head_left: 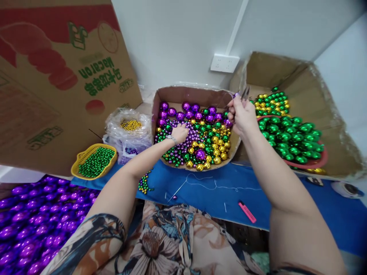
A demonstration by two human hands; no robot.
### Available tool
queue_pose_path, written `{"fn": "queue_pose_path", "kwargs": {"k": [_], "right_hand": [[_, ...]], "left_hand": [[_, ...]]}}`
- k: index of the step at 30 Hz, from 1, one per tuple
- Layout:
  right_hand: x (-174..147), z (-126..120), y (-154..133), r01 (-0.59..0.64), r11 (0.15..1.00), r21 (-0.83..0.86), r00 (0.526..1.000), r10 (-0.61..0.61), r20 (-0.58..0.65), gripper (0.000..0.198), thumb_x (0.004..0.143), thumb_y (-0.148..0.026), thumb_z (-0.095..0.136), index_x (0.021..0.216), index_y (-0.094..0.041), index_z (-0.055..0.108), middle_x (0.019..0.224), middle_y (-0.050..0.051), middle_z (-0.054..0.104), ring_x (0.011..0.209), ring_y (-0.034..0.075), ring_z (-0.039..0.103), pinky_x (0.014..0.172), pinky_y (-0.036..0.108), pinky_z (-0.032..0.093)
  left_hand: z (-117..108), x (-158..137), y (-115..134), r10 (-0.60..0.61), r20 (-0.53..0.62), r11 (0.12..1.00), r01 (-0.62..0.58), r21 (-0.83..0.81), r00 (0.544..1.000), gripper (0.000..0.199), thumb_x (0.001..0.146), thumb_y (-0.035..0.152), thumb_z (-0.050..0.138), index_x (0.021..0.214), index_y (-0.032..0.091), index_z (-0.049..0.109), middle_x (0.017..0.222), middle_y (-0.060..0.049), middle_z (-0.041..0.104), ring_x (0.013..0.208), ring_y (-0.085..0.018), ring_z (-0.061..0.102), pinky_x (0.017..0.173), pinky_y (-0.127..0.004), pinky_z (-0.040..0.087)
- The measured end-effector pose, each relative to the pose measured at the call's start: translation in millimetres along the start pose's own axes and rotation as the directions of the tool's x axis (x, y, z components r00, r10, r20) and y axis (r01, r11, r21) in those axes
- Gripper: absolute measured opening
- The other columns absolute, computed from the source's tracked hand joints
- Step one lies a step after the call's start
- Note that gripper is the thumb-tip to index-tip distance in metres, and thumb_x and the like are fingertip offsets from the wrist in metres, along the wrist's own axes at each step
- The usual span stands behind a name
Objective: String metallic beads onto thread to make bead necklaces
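Left hand [180, 134] curls into small purple beads [194, 135] inside a cardboard box [174, 93]; whether it grips any, I cannot tell. Right hand [243, 110] holds a metal tool [246, 93] near the box's right edge. Seemingly bead picking; next calls for a fine pinch.

Craft workshop corner: cardboard box [172, 94] of shiny beads [194, 133], loose thread [236, 189], blue worktable [206, 200].

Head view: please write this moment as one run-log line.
left hand: among small purple beads | right hand: holding pointed metal tool | blue table: loose thread
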State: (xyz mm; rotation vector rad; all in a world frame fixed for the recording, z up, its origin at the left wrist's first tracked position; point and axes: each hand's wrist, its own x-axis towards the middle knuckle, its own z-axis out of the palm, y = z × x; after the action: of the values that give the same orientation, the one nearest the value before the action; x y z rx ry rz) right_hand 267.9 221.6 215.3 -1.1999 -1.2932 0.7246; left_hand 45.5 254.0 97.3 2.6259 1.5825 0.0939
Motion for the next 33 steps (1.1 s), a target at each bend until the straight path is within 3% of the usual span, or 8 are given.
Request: {"fn": "queue_pose_path", "kwargs": {"k": [5,9,13,21,25,28,30,33], "right_hand": [[2,4,2,0.016,0.998,0.054,0.999,-0.019,0.05,0.051,0.084,-0.074,0.045,0.077,-0.023,0.051,0.055,-0.006,0.038,0.041,0.006,0.038,0.037,0.02,0.026],[2,6,4,-0.01,0.994,0.106,0.998,0.002,0.07,0.051,0.081,-0.074,0.051,0.075,-0.023,0.05,0.055,-0.006,0.038,0.041,0.005,0.037,0.037,0.02,0.026],[-1,9,7,-0.018,0.991,0.129,0.998,0.009,0.07,0.05,0.08,-0.072,0.054,0.074,-0.022,0.049,0.055,-0.006,0.038,0.041,0.005,0.036,0.037,0.019,0.027],[-10,16,4,-0.05,0.997,0.065,0.996,0.044,0.083,0.05,0.083,-0.072,0.049,0.075,-0.023,0.048,0.055,-0.007,0.038,0.042,0.005,0.037,0.039,0.018,0.028],[-10,19,5,-0.035,0.999,0.006,0.995,0.034,0.095,0.049,0.086,-0.071,0.047,0.075,-0.022,0.049,0.056,-0.006,0.041,0.043,0.005,0.041,0.041,0.017,0.032],[-3,32,9,0.024,1.0,-0.019,0.993,-0.021,0.113,0.051,0.085,-0.072,0.046,0.078,-0.022,0.051,0.064,-0.004,0.052,0.047,0.004,0.047,0.044,0.017,0.037],[3,46,11,0.066,0.997,-0.03,0.991,-0.062,0.119,0.054,0.085,-0.075,0.042,0.084,-0.022,0.053,0.073,-0.002,0.058,0.051,0.005,0.052,0.045,0.017,0.04],[11,71,8,0.085,0.995,-0.044,0.982,-0.076,0.172,0.061,0.085,-0.079,0.031,0.101,-0.025,0.053,0.082,0.001,0.062,0.056,0.008,0.057,0.046,0.019,0.042]], "left_hand": [[-3,0,2,-0.03,0.031,1.0,0.03,0.01,0.999,0.033,0.084,0.015,0.05,0.114,0.008,0.06,0.12,-0.019,0.056,0.115,-0.029,0.05,0.088,-0.037,0.05],[-9,-1,0,-0.11,0.025,0.994,0.11,0.004,0.994,0.039,0.093,0.027,0.038,0.119,0.007,0.058,0.117,-0.02,0.058,0.111,-0.029,0.055,0.091,-0.04,0.05],[-9,-8,3,-0.091,0.082,0.996,0.091,0.004,0.992,0.038,0.086,0.04,0.053,0.106,0.011,0.068,0.116,-0.018,0.06,0.113,-0.034,0.055,0.091,-0.043,0.05],[-3,-15,19,-0.07,0.091,0.992,0.078,-0.096,0.993,0.023,0.076,0.014,0.055,0.091,0.008,0.071,0.11,-0.02,0.064,0.107,-0.032,0.058,0.082,-0.038,0.051],[-41,-7,14,-0.03,0.042,0.97,0.039,-0.242,0.999,0.024,0.083,0.021,0.047,0.085,0.011,0.068,0.083,-0.008,0.067,0.076,-0.018,0.061,0.069,-0.027,0.049],[-87,5,14,0.009,-0.102,0.932,-0.045,-0.359,0.995,0.023,0.086,0.025,0.045,0.085,0.012,0.064,0.079,-0.004,0.064,0.071,-0.014,0.056,0.064,-0.024,0.044],[-117,14,18,0.014,-0.263,0.85,-0.149,-0.505,0.965,0.016,0.082,0.024,0.052,0.075,0.012,0.061,0.069,-0.002,0.059,0.064,-0.012,0.051,0.06,-0.024,0.042],[-153,24,23,-0.042,-0.359,0.733,-0.216,-0.646,0.932,0.013,0.077,0.02,0.059,0.067,0.013,0.055,0.06,0.0,0.051,0.059,-0.01,0.049,0.059,-0.024,0.042]]}}
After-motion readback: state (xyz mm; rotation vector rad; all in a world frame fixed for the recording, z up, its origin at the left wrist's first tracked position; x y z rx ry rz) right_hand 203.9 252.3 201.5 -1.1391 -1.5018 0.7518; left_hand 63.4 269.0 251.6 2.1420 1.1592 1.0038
